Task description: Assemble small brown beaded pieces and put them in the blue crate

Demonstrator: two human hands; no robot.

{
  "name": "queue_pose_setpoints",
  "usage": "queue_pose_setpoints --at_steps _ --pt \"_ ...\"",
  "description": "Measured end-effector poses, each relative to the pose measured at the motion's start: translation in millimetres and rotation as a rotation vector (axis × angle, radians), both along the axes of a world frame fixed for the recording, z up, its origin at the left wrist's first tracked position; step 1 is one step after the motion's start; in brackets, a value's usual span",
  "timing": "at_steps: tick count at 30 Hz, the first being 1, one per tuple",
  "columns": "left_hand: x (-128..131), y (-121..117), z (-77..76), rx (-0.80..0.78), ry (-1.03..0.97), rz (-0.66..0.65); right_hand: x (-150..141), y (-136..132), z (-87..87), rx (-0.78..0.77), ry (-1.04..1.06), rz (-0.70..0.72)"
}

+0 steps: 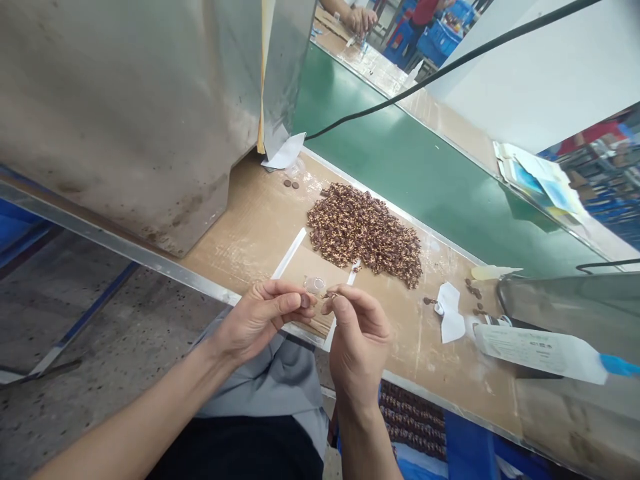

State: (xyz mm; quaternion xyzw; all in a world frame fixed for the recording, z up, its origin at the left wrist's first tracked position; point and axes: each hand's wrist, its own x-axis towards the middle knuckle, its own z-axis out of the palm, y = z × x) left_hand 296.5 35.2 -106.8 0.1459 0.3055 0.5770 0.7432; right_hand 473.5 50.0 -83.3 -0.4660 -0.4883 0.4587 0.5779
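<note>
Well, a long bench runs from the near left to the far right, its tan cardboard top (250,230) bordered on the far side by a green conveyor belt (415,160). A stained grey metal housing (125,100) looms over the left end. Farther along the line, a co-worker's hand (361,20) is at work, with blue crates (435,40) beyond it. On the bench lies a heap of small brown-and-gold pieces (363,233), spread thin, probably so single pieces come away easily, and placed just past the person's hands, within easy reach. A few strays lie to its right, near a crumpled white paper scrap (450,313). The hands are raised just above the bench's near edge, likely to bring the small work close to the eyes. The left hand (260,319) appears pinched on a clear round cap (315,285), while the right hand (357,340) closes its fingertips on a small brown-and-gold piece (330,295), right beside the cap.
</note>
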Motion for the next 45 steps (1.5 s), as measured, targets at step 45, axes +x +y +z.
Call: queue_pose_setpoints --at_steps 45 --pt "4.4 -3.4 -2.6 -0.032 -0.082 0.051 -11.3 -6.8 0.9 0.198 -0.215 0.006"
